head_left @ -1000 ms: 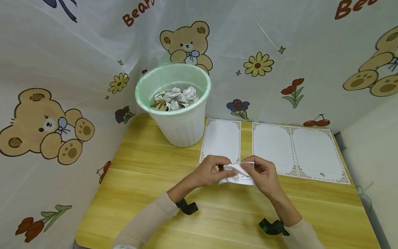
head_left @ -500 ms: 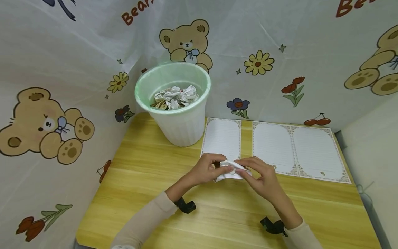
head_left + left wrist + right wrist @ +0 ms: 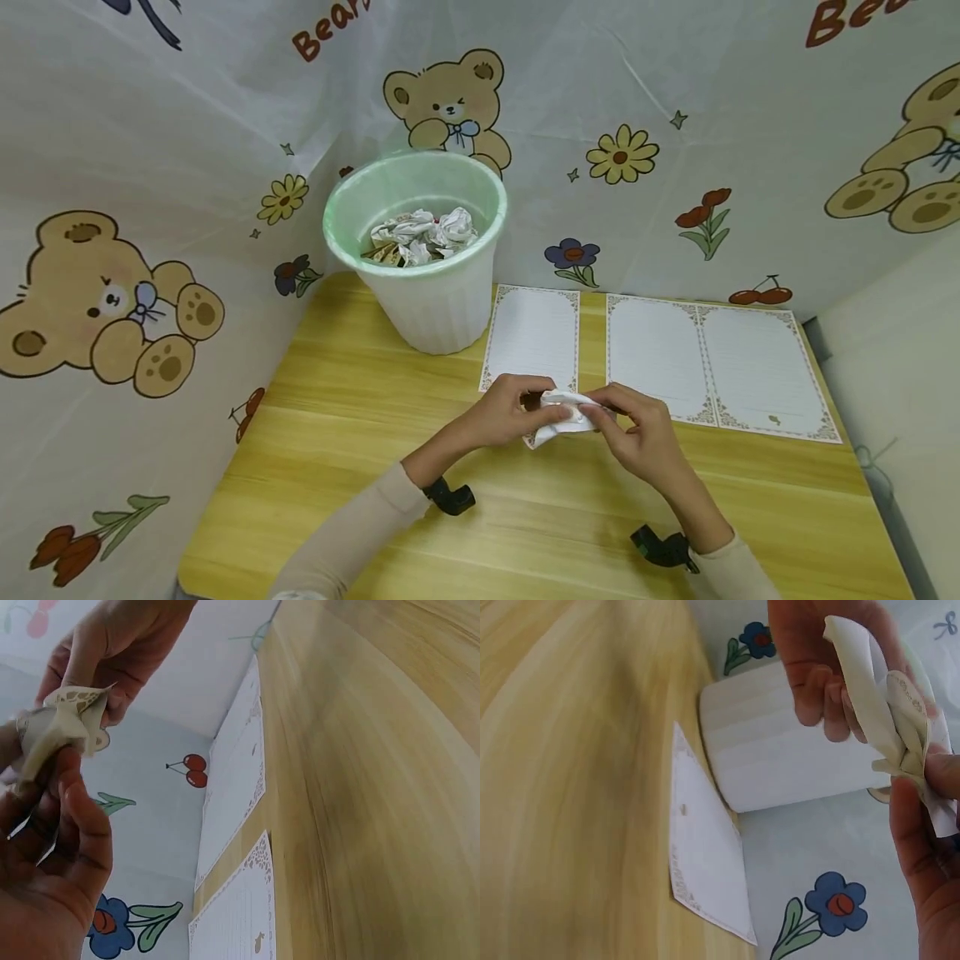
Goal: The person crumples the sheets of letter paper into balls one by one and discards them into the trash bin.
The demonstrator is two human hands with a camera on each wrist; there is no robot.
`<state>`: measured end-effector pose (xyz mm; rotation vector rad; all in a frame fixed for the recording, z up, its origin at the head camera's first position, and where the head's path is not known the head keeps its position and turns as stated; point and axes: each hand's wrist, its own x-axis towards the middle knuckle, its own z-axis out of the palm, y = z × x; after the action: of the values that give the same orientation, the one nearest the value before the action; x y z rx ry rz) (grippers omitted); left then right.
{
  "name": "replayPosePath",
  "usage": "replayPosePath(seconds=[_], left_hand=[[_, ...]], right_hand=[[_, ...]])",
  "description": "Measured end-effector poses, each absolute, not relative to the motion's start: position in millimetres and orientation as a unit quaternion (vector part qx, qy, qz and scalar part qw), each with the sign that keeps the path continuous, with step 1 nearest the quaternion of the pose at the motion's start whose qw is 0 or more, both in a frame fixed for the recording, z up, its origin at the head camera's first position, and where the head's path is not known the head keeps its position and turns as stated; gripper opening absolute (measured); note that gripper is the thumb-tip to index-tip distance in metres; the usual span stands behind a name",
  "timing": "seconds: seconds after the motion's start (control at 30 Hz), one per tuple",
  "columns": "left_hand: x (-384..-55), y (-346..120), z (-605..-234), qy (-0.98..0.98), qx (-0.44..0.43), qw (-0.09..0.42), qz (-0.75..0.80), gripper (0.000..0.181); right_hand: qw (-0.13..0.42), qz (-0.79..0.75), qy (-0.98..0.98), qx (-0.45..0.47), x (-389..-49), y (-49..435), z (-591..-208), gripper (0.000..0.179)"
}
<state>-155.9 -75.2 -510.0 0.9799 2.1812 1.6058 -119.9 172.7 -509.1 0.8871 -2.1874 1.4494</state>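
Note:
A folded, crumpled sheet of white paper (image 3: 557, 429) with a brown printed border is held between both hands, over the near side of the table. My left hand (image 3: 504, 412) pinches its left end, thumb on top. At the opposite end my right hand (image 3: 645, 429) grips it between thumb and fingers. Seen from the left wrist, the paper (image 3: 64, 727) is bunched, with a patterned corner sticking out. The right wrist view shows deep creases in the paper (image 3: 866, 682) and a long folded flap; behind it the left hand's fingers (image 3: 817, 697) are curled.
A pale green-white bin (image 3: 442, 308) stands at the back left, with crumpled papers (image 3: 423, 233) inside. Bordered sheets lie flat along the back: a single sheet (image 3: 534, 333) beside the bin and two joined ones (image 3: 765, 367) farther right. A bear-print cloth (image 3: 622, 225) hangs behind the wooden table (image 3: 352, 417).
The paper has become more compact; its flat lower right part has been folded in. The right fingers have shifted along its edge, while both hands stay in about the same place.

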Motion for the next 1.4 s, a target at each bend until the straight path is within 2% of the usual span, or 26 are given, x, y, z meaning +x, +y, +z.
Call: replayPosePath(seconds=[0.13, 0.23, 0.37, 0.53, 0.67, 0.9, 1.0, 1.1, 1.2, 1.3, 1.4], left_hand=[[-161.1, -81.2, -506.3, 0.688, 0.35, 0.182, 0.609, 0.026], [-161.7, -85.0, -504.7, 0.653, 0.358, 0.197, 0.638, 0.023], [-160.2, -83.5, -505.0, 0.655, 0.359, 0.182, 0.639, 0.038], [-158.3, -76.7, -502.5, 0.663, 0.333, 0.138, 0.656, 0.049], [-155.4, -72.9, -501.3, 0.679, 0.32, 0.103, 0.653, 0.048], [-157.4, -65.9, -508.8, 0.718, 0.309, 0.012, 0.624, 0.013], [-158.1, -65.0, -508.9, 0.73, 0.311, -0.013, 0.608, 0.009], [-155.5, -65.0, -510.4, 0.743, 0.315, -0.026, 0.59, 0.011], [-153.4, -66.5, -512.7, 0.745, 0.329, -0.015, 0.579, 0.034], [-153.3, -69.1, -512.7, 0.734, 0.343, 0.025, 0.586, 0.057], [-153.7, -72.1, -512.2, 0.708, 0.337, 0.079, 0.616, 0.05]], right_hand=[[0.146, 0.609, -0.726, 0.285, -121.6, 179.6, -503.3, 0.032], [0.101, 0.681, -0.667, 0.285, -123.2, 182.2, -500.3, 0.028], [0.054, 0.716, -0.636, 0.282, -123.9, 180.7, -499.8, 0.022], [0.031, 0.704, -0.665, 0.247, -121.6, 174.5, -503.8, 0.016], [0.047, 0.671, -0.704, 0.231, -119.3, 168.4, -507.4, 0.018], [0.175, 0.529, -0.783, 0.276, -117.8, 153.0, -505.1, 0.028], [0.166, 0.528, -0.79, 0.263, -118.0, 149.1, -502.2, 0.026], [0.127, 0.558, -0.783, 0.243, -118.6, 149.5, -502.5, 0.021], [0.091, 0.593, -0.768, 0.225, -118.8, 151.0, -506.2, 0.017], [0.069, 0.621, -0.754, 0.205, -118.1, 153.8, -509.5, 0.016], [0.057, 0.638, -0.743, 0.196, -115.9, 155.4, -509.5, 0.016]])
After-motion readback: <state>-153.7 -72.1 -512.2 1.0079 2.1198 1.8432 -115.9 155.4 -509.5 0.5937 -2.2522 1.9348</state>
